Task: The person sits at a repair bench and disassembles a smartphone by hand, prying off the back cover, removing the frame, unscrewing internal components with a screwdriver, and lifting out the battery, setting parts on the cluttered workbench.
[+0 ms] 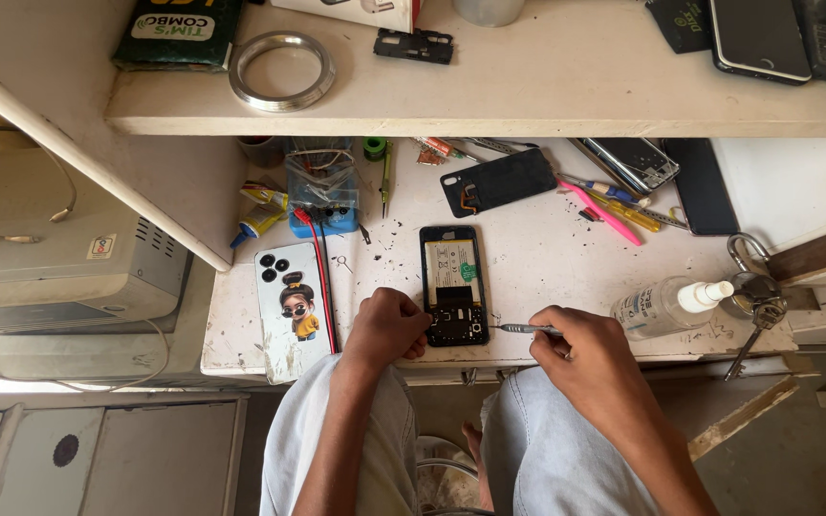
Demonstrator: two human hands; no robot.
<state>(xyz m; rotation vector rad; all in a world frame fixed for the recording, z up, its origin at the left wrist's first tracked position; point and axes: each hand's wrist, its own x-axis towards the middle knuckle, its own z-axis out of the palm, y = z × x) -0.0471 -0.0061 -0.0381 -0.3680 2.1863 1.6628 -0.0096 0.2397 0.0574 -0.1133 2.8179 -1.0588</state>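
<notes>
1. Right hand point(580, 349): fingers pinched around a thin metal pry tool point(526, 329), tip aimed at the lower right edge of the opened phone point(453, 285). Tip looks to be just at the phone's edge; contact cannot be told for sure.
2. Left hand point(386, 327): fingers curled inward, pressing against the lower left corner of the opened phone and steadying it. Nothing separate is seen in this hand.
3. Opened phone: lies flat, back removed, battery and dark boards exposed, on the white workbench point(537, 258), near its front edge, between the two hands.
4. Left of the phone: a phone case with a cartoon figure point(291, 308), lying flat; red and black wires point(321, 287) run along its right side.
5. Behind the phone: a dark back cover point(497, 181), apart from it; left of that, a clear box on a blue base point(323, 194).
6. Right of the phone: clear spray bottle point(671, 305) on its side, near the right hand; beyond it, a padlock with keys point(755, 291).
7. Behind and right of the phone: pink tool point(602, 213) and screwdrivers in a loose pile.
8. Above the phone: a shelf point(547, 91) holding a metal ring point(282, 70).
</notes>
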